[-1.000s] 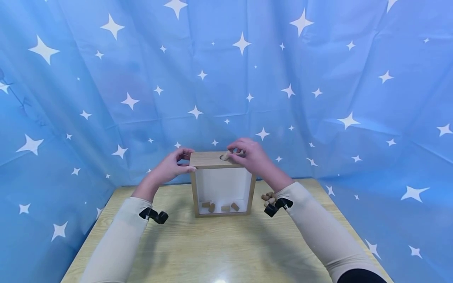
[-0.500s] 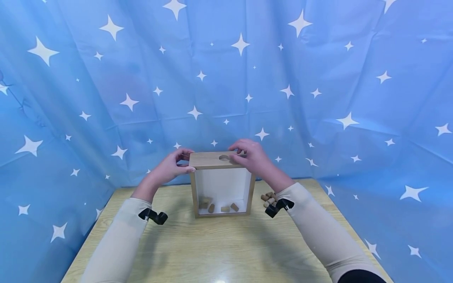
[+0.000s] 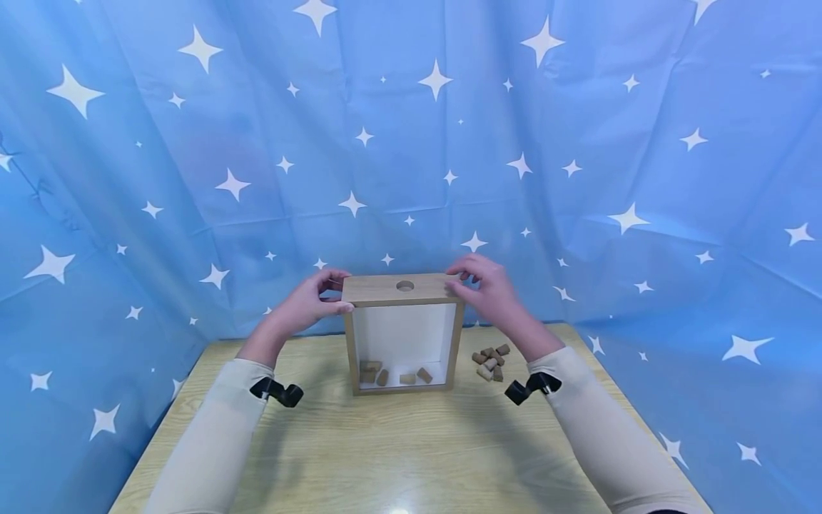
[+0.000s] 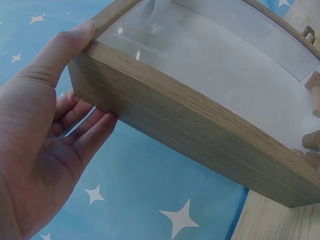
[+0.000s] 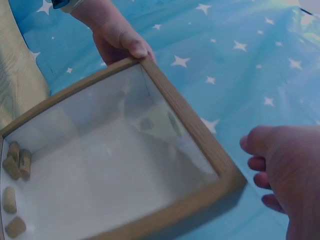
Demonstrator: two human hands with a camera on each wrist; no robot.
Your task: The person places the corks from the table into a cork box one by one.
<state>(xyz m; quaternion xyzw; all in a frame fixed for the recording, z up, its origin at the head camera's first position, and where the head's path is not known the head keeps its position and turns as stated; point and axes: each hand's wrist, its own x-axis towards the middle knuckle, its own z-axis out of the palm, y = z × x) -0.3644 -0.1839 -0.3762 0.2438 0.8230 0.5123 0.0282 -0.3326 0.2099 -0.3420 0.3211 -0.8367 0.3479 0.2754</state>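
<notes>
A wooden shadow box with a clear front and a round hole in its top stands upright on the table. Several corks lie inside along its bottom. My left hand grips the upper left corner, with the thumb on the front edge and the fingers behind, as the left wrist view confirms. Close to the upper right corner is my right hand, its fingers loosely bent and holding nothing. In the right wrist view, a gap shows between that hand and the frame.
A small pile of corks lies on the table right of the box, below my right forearm. The wooden table reaches back to a blue curtain with white stars. A black camera mount sits on each sleeve.
A cork pinched in my right hand at the hole has dropped into the box and lies with those at the lower left. My right hand then moved right, off the hole. The left hand stayed put.
</notes>
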